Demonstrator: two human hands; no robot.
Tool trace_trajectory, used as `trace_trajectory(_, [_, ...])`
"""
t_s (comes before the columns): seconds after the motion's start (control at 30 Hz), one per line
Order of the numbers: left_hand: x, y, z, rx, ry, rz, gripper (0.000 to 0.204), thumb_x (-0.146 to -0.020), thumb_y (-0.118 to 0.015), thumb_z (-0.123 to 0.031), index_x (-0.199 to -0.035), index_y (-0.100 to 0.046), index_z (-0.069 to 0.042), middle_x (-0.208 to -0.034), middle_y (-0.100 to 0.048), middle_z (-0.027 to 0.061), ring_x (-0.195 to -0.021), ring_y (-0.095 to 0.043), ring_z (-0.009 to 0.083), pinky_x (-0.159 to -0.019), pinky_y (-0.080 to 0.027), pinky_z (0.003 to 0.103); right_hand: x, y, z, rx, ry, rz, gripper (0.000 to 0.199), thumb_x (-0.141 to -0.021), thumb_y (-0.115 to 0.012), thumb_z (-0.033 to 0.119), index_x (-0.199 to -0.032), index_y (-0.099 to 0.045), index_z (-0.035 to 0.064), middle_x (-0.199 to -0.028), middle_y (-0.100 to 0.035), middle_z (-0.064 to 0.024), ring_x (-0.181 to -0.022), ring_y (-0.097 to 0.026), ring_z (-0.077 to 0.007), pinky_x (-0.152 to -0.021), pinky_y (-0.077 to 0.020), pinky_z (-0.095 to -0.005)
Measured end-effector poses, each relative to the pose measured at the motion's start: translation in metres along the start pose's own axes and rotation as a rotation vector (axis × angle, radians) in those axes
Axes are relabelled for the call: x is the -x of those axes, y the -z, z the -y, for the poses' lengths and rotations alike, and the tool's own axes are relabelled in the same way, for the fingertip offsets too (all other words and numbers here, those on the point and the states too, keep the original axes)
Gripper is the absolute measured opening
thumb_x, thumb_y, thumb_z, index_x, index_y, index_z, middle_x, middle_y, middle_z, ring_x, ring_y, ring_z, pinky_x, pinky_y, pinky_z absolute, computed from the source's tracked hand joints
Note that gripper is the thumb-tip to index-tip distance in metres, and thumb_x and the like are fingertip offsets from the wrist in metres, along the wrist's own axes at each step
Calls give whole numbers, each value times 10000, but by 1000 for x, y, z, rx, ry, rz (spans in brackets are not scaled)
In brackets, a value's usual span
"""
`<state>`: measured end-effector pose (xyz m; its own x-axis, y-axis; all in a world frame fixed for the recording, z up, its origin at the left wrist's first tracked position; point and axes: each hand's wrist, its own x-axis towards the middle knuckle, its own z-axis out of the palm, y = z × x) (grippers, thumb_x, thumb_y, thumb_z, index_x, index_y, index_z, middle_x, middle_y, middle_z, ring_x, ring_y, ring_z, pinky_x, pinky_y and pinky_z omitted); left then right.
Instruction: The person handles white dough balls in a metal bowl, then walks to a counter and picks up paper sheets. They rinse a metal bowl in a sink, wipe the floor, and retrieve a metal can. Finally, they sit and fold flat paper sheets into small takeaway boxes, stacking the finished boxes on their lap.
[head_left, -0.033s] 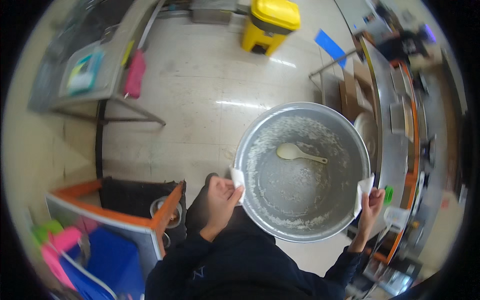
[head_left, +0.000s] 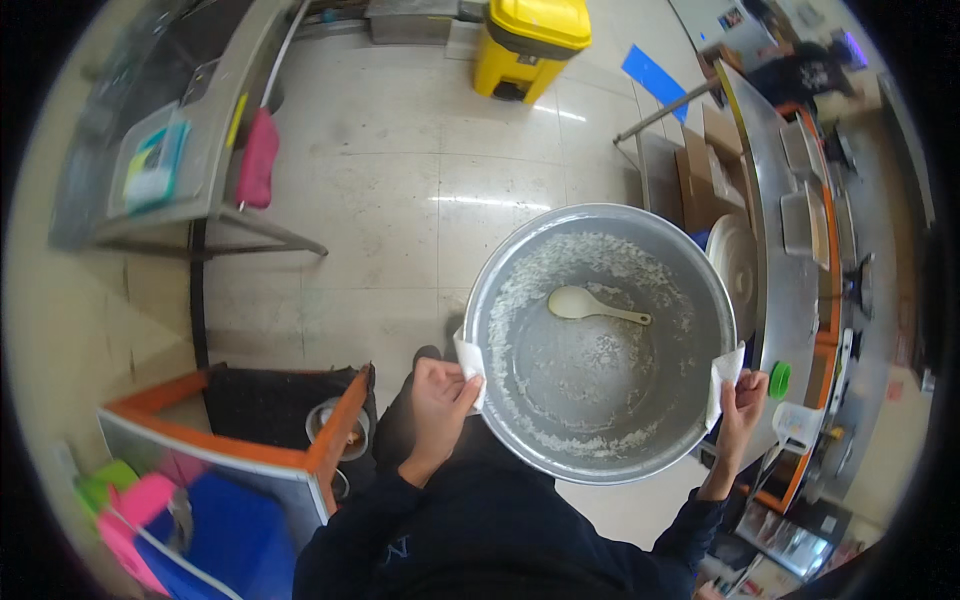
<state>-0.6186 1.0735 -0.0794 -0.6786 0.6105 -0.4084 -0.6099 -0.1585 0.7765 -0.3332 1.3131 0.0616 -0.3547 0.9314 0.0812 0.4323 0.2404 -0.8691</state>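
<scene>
A large round metal pot (head_left: 600, 455) hangs before my body, its mouth facing up. Bits of white rice (head_left: 570, 255) cling to its inner wall and bottom. Inside lies a pale rice paddle (head_left: 575, 302), its handle pointing right. My left hand (head_left: 440, 400) is closed on the left rim through a folded white cloth or paper (head_left: 468, 370). On the opposite side, my right hand (head_left: 742, 405) grips the rim through a second white piece (head_left: 722, 385). The pot's underside is hidden from view.
A yellow pedal bin (head_left: 525, 50) stands on the tiled floor ahead. Along the right runs a steel counter (head_left: 785, 310) with trays; cardboard boxes (head_left: 705, 185) sit below it. At left are a steel table (head_left: 215, 190) and an orange-edged frame (head_left: 230, 440). Another person (head_left: 805, 75) is far right.
The surroundings have shifted slightly in view, with the yellow bin a little farther left and up. Both hands keep their hold on the pot, and the rice paddle stays inside.
</scene>
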Motion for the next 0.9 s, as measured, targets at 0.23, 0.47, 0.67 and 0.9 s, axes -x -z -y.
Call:
trace_trajectory(0.23, [-96,0,-43,-139,92,-95,358,-798,-634,66,-860,-330,-112,-899,-529,59,-871,-585,136,-710,-506,242,-107,-89,-5,-3,-210,-62,283,-823,-529,-97,-934,-361,101,-896,-376,23,-851,-403,-79,-749,-347,-190])
trace_trajectory(0.47, [-177,-26,-149,17,-233,-277,354,-803,-626,67,-850,-317,-101,-897,-542,71,-867,-597,142,-734,-505,265,-282,-192,50,-163,106,247,250,-821,-549,-52,-902,-368,100,-832,-338,15,-798,-372,-83,-767,-328,-205])
trace_trajectory(0.67, [-263,10,-292,189,-645,-362,352,-811,-646,22,-838,-319,-107,-860,-572,57,-763,-585,93,-611,-482,213,-401,-344,198,-265,392,289,201,-858,-565,-1,-887,-388,88,-841,-377,28,-779,-400,-64,-704,-352,-198])
trace_trajectory(0.9, [-353,86,-452,120,-795,-599,358,-776,-662,42,-838,-347,-116,-862,-578,55,-780,-582,113,-658,-466,239,-498,-562,358,-333,548,401,225,-836,-637,111,-946,-447,63,-887,-517,-5,-818,-494,-89,-699,-403,-212])
